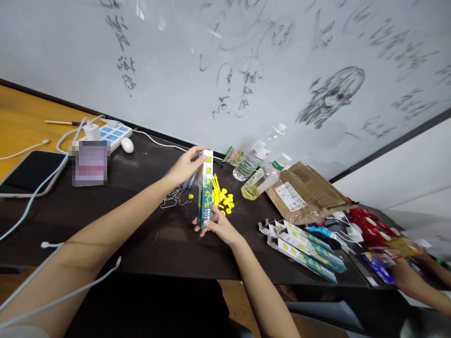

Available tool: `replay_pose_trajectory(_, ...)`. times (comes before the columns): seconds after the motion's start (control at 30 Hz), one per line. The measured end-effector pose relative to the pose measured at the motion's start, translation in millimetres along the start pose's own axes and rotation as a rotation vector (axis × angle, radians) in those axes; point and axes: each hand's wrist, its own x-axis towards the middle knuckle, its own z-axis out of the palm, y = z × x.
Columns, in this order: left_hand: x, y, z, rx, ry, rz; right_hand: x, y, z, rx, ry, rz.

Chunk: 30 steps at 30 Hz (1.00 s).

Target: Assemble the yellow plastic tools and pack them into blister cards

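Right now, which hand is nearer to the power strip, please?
Left: the left hand, on the box, is right of the power strip; the right hand is farther right and lower.

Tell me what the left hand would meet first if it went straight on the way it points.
The upright narrow box, which the left hand already touches near its top. Beyond that, the line seems to run toward the whiteboard, though depth is unclear.

Scribbled whiteboard (225, 70); cardboard package (313, 188) beside a bottle (265, 179); dark-screened phone (32, 172).
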Motion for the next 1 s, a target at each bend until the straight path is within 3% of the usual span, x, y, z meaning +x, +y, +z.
replay_pose_trajectory(0.2, -2.0, 0.0, 3.1, -0.079, 0.004, -0.070, 4.1, 5.2, 3.7, 0.010, 0.137, 0.009)
replay_pose_trajectory(0.37, -3.2, 4.3, 4.3, -0.101, 0.122, -0.092, 8.4, 8.7, 6.7, -0.386, 0.549, -0.193)
replay_pose_trajectory(0.43, -3.1, 3.1, 5.6, -0.126, 0.132, -0.115, 9.0, 9.0, 11.0, -0.537, 0.651, -0.273)
replay_pose_trajectory(0.7, -2.1, -0.3, 8.1, -0.157, 0.083, -0.209, 8.0, 8.8, 25.5, -0.664, 0.708, -0.303)
replay_pose_trajectory(0.8, -15.5, 0.3, 2.2, -0.152, 0.096, -0.165, -3.4, 1.6, 23.7, -0.654, 0.786, -0.393)
replay_pose_trajectory(0.87, -33.2, -2.8, -7.0, -0.070, 0.067, -0.090, -17.9, -8.8, 17.8, -0.649, 0.917, -0.479)
replay_pose_trajectory(1.0, -73.5, -18.0, -34.8, 0.317, -0.117, 0.053, -55.6, -46.4, -21.6, -0.632, 1.260, -0.548)
